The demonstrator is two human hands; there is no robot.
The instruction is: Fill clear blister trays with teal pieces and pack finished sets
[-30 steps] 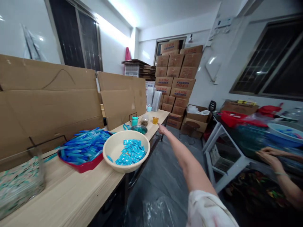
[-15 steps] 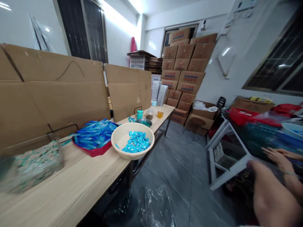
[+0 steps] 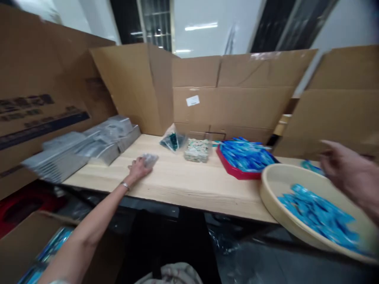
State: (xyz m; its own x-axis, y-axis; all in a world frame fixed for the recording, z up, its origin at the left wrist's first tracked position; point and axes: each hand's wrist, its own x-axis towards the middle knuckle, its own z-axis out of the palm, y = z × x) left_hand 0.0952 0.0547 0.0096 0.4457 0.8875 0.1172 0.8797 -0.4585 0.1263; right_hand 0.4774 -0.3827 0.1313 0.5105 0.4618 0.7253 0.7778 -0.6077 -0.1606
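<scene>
Clear plastic packet [image 3: 150,159] lies well to the left of the beige basin [image 3: 274,197], on the pale wood desk [image 3: 189,185] and under the person's left hand [image 3: 138,169]; that hand is nearly closed, its fingers bunched around the packet's near end and low over the desk; a thin metal bracelet [image 3: 125,185] circles the wrist; the right hand [image 3: 345,171] is blurred and hangs just above the basin's far rim, half open with fingers spread, and shows nothing in its grip.

Loose blue sachets [image 3: 316,217] lie heaped inside the basin; a small strip of blue sachets [image 3: 310,167] lies just beyond its rim, close to the right hand; a red tray [image 3: 233,167] piled with long blue sachets [image 3: 245,155] stands just left of the basin; further left of the basin come a clear box of mixed pale sachets [image 3: 197,150] and a small clear bag of dark teal items [image 3: 172,142]; stacks of silver foil packs [image 3: 85,146] lie well left of the basin, at the desk's far end; upright cardboard sheets [image 3: 231,94] stand behind the basin, along the desk's back edge; an open carton with blue packets [image 3: 55,244] sits below the desk, far left of the basin.
</scene>
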